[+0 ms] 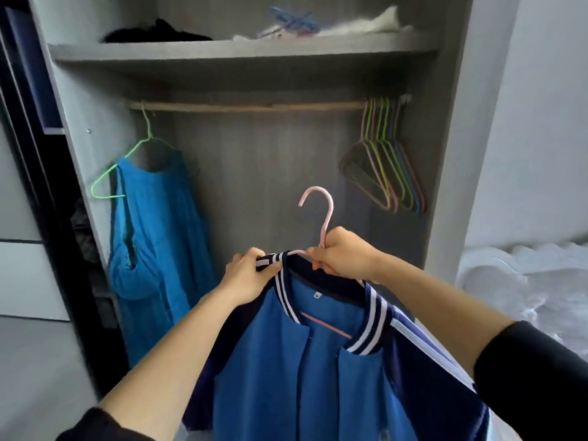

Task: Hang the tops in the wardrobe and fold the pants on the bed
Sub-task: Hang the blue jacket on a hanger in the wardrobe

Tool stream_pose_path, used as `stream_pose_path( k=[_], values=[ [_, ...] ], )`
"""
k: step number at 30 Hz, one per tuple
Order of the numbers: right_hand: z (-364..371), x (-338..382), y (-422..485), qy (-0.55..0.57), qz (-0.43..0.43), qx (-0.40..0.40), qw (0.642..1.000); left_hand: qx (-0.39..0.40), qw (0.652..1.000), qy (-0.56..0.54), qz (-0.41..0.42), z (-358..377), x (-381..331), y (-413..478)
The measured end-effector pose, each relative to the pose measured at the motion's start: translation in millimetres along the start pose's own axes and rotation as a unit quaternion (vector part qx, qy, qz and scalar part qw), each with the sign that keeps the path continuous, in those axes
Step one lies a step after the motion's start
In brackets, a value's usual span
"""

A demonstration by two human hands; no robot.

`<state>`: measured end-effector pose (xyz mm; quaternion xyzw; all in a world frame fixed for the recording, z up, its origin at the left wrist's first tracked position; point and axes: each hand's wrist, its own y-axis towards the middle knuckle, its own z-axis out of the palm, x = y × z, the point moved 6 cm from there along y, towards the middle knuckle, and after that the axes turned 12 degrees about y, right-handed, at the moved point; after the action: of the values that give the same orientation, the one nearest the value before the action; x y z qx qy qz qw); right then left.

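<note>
A blue jacket (321, 370) with navy sleeves and a navy-and-white striped collar sits on a pink hanger (326, 214), held up in front of the open wardrobe. My left hand (248, 275) pinches the striped collar at its left end. My right hand (342, 251) grips the hanger at the base of its hook, over the collar. The hook points up, well below the wooden rail (248, 106). A blue sleeveless top (159, 243) hangs on a green hanger (127, 160) at the rail's left end.
Several empty coloured hangers (391, 167) bunch at the rail's right end. The shelf (241, 50) above holds dark cloth, blue hangers and white fabric. The bed with white bedding (528, 288) lies to the right. Dark shelving (28, 90) stands at left.
</note>
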<state>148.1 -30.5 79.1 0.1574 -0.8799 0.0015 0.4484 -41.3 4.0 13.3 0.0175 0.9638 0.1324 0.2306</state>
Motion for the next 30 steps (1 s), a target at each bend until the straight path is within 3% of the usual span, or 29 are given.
stream_pose_path(
  k=[5,13,20,26,30],
  values=[
    [21,23,70,-0.037,-0.025,-0.016,0.999,0.014,1.0,-0.021,0.002,-21,24,56],
    [44,57,194,0.015,-0.007,-0.081,0.997,-0.078,0.996,0.007,0.037,-80,71,167],
    [51,88,299,0.134,0.024,-0.149,0.979,-0.193,0.973,0.067,0.109,-162,105,269],
    [51,142,359,0.284,-0.029,-0.185,0.94,-0.283,0.938,0.144,0.137,-237,125,332],
    [57,174,395,0.32,-0.094,-0.206,0.92,-0.314,0.917,0.21,0.124,-272,144,368]
  ],
)
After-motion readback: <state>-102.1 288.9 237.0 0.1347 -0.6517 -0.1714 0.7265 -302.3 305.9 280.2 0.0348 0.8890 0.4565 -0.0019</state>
